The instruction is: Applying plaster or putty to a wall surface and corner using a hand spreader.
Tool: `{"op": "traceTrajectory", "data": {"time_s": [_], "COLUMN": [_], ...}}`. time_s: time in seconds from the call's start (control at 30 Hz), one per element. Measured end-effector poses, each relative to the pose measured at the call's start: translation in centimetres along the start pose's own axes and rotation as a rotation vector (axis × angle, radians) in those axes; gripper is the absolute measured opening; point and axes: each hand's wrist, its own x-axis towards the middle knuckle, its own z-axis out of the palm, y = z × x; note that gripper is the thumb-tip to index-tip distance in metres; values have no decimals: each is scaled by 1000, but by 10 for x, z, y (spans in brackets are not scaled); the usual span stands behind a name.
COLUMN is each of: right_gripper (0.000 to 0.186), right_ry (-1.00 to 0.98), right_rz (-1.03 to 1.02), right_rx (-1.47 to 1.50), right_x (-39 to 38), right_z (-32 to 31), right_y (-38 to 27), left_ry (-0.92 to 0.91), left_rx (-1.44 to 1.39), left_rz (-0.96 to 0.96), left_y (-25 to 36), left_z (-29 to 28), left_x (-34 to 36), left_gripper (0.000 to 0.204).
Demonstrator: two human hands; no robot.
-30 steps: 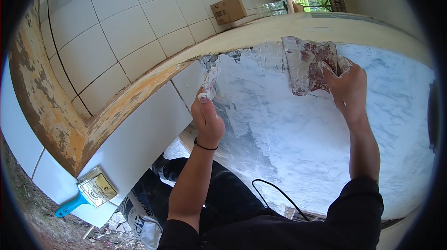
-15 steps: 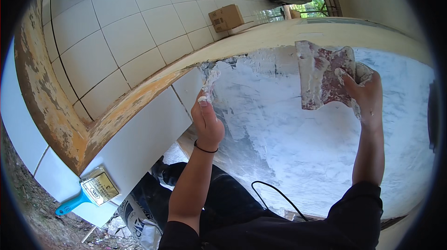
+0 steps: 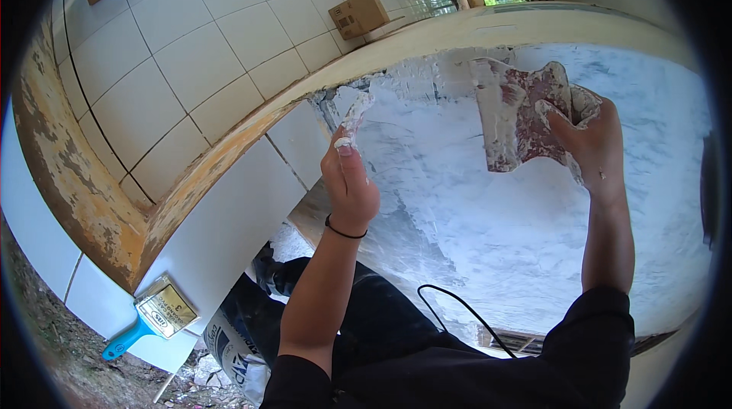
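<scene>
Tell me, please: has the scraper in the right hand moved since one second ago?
Yes, to the right: the scraper in the right hand is now farther from the cardboard box.

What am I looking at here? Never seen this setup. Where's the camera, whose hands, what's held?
There's no machine: these are one person's two bare hands. The view comes from a fisheye camera worn on that person's head, looking down, which is why straight edges bend.

The right hand grips a flat reddish spreader smeared with white paste, in front of a white-streaked surface. The left hand is also smeared with paste; I can't tell whether it holds anything.

At lower left, a blue-handled brush lies on pale tiles. Further back, a cardboard box rests on a tiled floor.
</scene>
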Motion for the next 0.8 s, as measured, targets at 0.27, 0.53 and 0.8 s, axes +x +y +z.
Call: {"op": "traceTrajectory", "data": {"time_s": [0.27,0.53,0.8], "right_gripper": [24,20,32], "right_ry": [-203,-12,165], "right_rz": [-132,-50,-348], "right_rx": [-193,-272,-360], "right_x": [24,21,-27], "right_z": [55,-5,-23], "right_y": [-14,11,-38], "left_ry": [-3,-26,14], "left_rx": [-38,-40,-106], "left_rz": [130,50,-46], "left_y": [-11,-11,2], "left_z": [-5,-3,-7], "left_x": [-3,-6,2], "left_gripper": [50,48,48]}}
